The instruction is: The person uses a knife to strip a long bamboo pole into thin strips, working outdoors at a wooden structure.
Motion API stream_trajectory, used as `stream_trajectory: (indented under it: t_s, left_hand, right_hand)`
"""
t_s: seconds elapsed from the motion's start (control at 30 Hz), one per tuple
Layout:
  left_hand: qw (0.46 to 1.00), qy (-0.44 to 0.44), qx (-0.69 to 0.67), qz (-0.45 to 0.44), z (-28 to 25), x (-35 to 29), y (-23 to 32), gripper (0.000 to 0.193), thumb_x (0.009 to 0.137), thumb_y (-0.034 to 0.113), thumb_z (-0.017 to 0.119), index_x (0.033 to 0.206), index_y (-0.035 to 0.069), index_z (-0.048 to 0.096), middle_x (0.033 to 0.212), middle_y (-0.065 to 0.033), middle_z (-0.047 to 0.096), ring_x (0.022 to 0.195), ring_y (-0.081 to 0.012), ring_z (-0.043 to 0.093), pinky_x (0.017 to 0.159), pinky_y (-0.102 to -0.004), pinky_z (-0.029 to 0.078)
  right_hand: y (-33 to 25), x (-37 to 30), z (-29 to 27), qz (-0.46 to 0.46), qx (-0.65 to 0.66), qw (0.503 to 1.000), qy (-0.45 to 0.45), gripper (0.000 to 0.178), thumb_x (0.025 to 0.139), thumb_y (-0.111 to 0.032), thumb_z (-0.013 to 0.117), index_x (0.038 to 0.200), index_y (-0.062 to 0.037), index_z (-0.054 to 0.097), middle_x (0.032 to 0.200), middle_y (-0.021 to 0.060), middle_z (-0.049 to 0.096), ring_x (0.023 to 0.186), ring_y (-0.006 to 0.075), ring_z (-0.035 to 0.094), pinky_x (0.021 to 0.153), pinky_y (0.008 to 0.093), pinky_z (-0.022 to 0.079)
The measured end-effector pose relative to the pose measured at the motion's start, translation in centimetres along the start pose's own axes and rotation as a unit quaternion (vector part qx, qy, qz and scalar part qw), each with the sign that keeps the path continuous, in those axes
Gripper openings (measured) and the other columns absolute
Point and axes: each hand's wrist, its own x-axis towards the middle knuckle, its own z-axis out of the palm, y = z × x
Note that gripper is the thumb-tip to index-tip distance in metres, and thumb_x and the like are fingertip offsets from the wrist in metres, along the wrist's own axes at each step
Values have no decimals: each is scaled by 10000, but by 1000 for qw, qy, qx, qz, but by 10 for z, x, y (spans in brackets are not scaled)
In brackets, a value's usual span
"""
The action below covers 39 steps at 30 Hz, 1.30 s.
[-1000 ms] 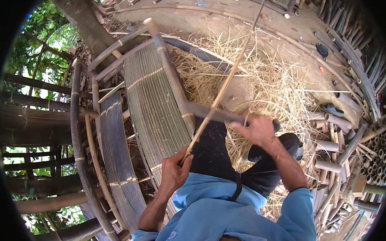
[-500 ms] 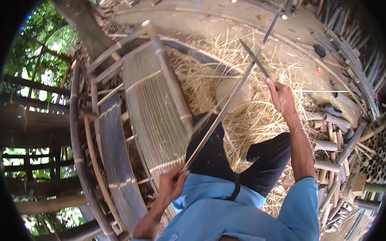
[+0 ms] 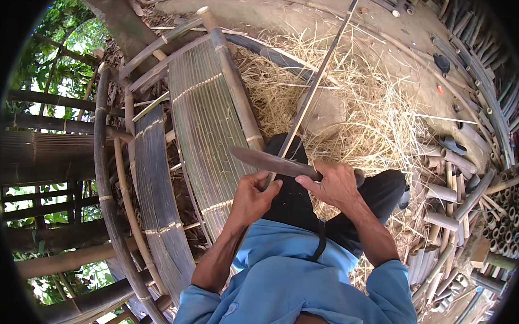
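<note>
A long, thin bamboo strip (image 3: 313, 92) runs from my lap away toward the far edge of the view. My left hand (image 3: 255, 197) pinches its near end above my left thigh. In my right hand (image 3: 334, 186) is a large knife (image 3: 263, 160), its fingers wrapped round the handle. The broad, dark blade points left and lies across the strip, just beyond my left fingertips. Whether the edge is biting into the strip I cannot tell.
To my left stands a slatted bamboo bench (image 3: 207, 114). Pale shavings (image 3: 369, 117) heap on the ground ahead, around a rounded block (image 3: 324, 114). Cut bamboo pieces (image 3: 441, 192) and stacked tubes (image 3: 506, 222) lie to the right.
My right hand has brought the knife back toward me, from over the shavings onto the strip's near end. My left hand has risen and shifted right with the strip.
</note>
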Motion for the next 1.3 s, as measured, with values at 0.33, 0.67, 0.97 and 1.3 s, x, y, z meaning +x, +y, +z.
stream_trajectory:
  t_s: [0.33, 0.67, 0.97, 1.3]
  left_hand:
    - [1000, -23, 15, 9, -6, -14, 8, 325, 950, 77, 655, 1271, 33, 678, 629, 90, 412, 575, -9, 348, 498, -239, 247]
    - [990, -58, 6, -126, -22, -91, 11, 299, 952, 122, 695, 1227, 6, 691, 633, 91, 514, 519, -6, 411, 454, -225, 285]
    - [977, -104, -48, -181, -10, -116, 22, 202, 975, 175, 694, 1039, -3, 763, 687, 68, 587, 592, -29, 457, 520, -217, 344]
    - [988, -33, -133, -74, 49, 1, 59, 343, 1065, 290, 554, 1287, 52, 661, 653, 44, 519, 430, -36, 398, 388, -222, 273]
  right_hand:
    - [1, -4, -7, -45, -41, 998, 1, 544, 881, -588, 692, 872, -47, 738, 636, 170, 656, 621, 375, 683, 604, 463, 545]
    - [197, 95, -120, 210, -8, 960, 183, 719, 1017, -643, 467, 1012, 10, 768, 495, 90, 507, 412, 195, 448, 382, 425, 380]
    - [141, 98, -113, 297, 379, 861, 164, 265, 1047, -262, 534, 919, -51, 632, 639, 42, 496, 481, 131, 453, 435, 323, 433]
    - [75, 56, -77, 98, 219, 967, 88, 719, 989, -683, 465, 1124, -13, 688, 730, 141, 670, 694, 289, 696, 653, 469, 557]
